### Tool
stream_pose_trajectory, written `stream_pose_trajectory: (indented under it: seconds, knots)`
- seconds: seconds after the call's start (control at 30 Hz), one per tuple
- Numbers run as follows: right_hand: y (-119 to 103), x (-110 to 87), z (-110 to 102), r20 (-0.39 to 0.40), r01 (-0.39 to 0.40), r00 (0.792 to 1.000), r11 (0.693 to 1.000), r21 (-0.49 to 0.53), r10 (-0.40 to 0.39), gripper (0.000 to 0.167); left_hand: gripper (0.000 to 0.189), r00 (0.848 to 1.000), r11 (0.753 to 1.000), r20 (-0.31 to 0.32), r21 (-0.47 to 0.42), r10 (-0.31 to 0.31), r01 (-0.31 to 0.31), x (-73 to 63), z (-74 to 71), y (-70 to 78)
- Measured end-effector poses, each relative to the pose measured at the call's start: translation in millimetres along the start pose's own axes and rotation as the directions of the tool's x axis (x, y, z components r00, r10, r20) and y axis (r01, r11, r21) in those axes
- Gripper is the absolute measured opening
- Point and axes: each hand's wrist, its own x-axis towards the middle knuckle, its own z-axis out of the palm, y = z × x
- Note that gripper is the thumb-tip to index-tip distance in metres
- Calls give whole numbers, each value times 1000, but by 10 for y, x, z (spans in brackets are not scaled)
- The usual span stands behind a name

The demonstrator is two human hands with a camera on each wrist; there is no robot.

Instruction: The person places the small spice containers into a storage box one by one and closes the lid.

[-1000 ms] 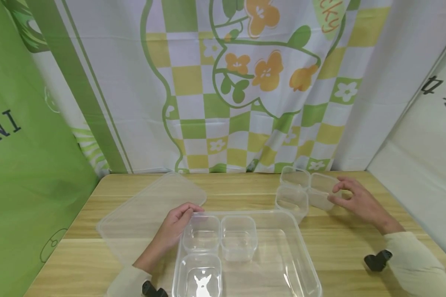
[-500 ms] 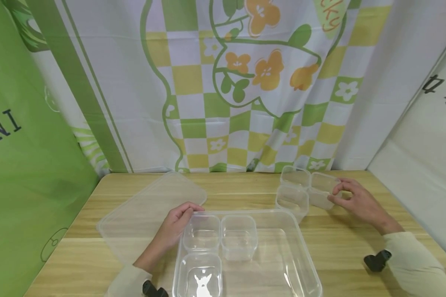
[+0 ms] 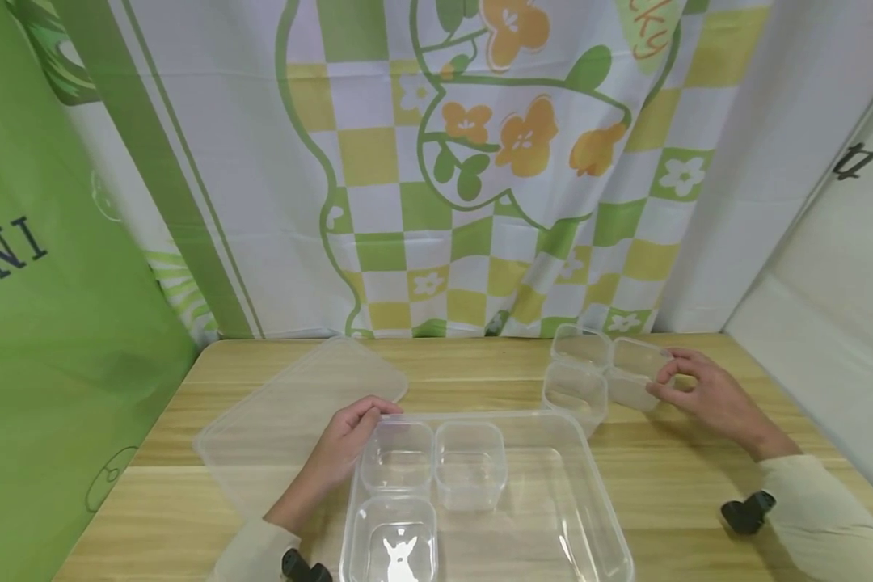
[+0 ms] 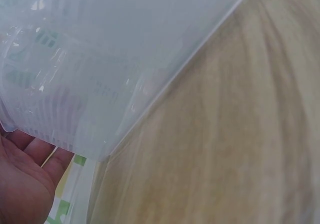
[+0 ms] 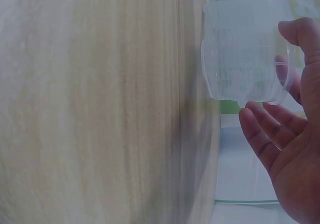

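Note:
A large clear plastic container stands at the table's front. My left hand holds its far left corner, fingers at the rim; in the left wrist view the fingers reach behind that corner. Inside it sit a back-left small clear box, another small box to its right and a front-left box. At the back right, my right hand pinches the right side of a small clear box between thumb and forefinger, the other fingers spread below it in the right wrist view.
Two more small boxes, one at the back and one in front of it, stand left of the pinched one. A flat clear lid lies on the wooden table at left, partly under the left forearm. A patterned curtain hangs behind.
The whole head view has shifted slightly to the right. Both hands keep their places on the containers, and the boxes stand as before.

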Motion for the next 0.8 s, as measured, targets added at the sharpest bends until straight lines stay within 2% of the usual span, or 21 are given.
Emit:
stream_pose_trajectory:
  seconds: [0.47, 0.8]
  knots:
    - [2, -23, -16, -33, 35, 999, 999, -11, -36, 19, 29, 1000, 1000, -1, -1, -16, 16, -11, 2, 13]
    - [-45, -85, -89, -45, 26, 999, 998, -59, -29, 19, 30, 1000, 1000, 4, 1, 1, -1, -15, -2, 15]
